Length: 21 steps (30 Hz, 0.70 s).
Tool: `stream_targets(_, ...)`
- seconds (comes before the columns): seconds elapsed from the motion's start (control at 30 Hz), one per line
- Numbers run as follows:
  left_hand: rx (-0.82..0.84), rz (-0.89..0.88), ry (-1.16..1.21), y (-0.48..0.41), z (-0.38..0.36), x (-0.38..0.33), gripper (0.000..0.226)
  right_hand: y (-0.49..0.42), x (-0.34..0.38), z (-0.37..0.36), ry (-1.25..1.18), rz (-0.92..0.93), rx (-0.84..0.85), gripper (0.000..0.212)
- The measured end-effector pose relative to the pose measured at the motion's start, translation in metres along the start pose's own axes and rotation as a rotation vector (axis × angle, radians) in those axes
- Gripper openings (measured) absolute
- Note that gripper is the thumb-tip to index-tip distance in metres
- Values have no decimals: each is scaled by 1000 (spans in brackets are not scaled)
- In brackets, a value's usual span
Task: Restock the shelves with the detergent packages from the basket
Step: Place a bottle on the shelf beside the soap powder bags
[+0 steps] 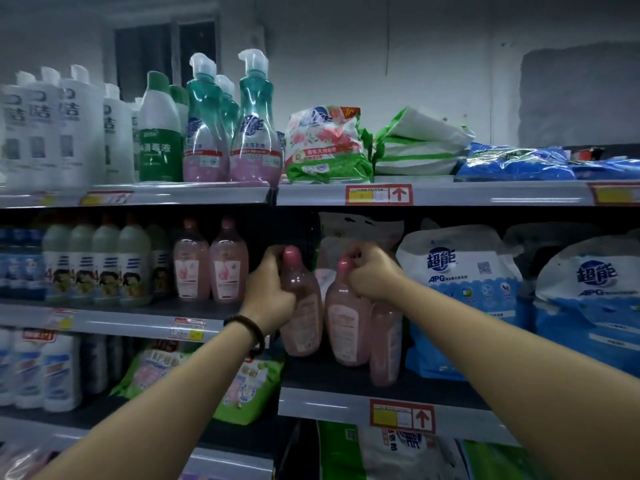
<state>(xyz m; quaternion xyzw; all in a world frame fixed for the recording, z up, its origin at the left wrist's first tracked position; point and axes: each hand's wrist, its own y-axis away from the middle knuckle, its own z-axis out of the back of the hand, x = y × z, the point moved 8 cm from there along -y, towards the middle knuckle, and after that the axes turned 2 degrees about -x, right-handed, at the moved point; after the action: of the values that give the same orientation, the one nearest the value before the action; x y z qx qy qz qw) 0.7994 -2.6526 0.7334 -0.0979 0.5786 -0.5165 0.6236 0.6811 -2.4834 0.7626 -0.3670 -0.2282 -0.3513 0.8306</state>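
My left hand (270,289) grips the neck of a pink detergent bottle (303,320), just below its pink cap. My right hand (372,273) grips the neck of a second pink bottle (346,327) beside it. A third pink bottle (385,344) stands just right of that one, partly behind my right forearm. All three are upright over the dark middle shelf (346,379) on the right side. Two matching pink bottles (211,268) stand on the left middle shelf. The basket is out of view.
Big blue-and-white detergent bags (467,292) fill the shelf right of the bottles. The top shelf holds teal pump bottles (254,129), white bottles, green and blue bags. Bleach-type bottles (104,265) line the left middle shelf. Green bags (249,386) lie below.
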Motion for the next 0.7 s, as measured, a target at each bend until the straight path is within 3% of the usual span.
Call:
stream_targets(0.2,-60,-137,-17,-17,67,-29,68,6,44,9,-55,193,-16,25)
stream_targets(0.3,-99,-174,-38,-24,91,-31,71,9,64,9,-59,296,-111,24)
stream_targets(0.5,-161,-137,-102,-36,143,7,72,7,98,-20,-227,454,-258,27)
stream_targets(0.7,-167,-101,-188,-57,172,54,79,0,132,-65,-281,524,-246,30)
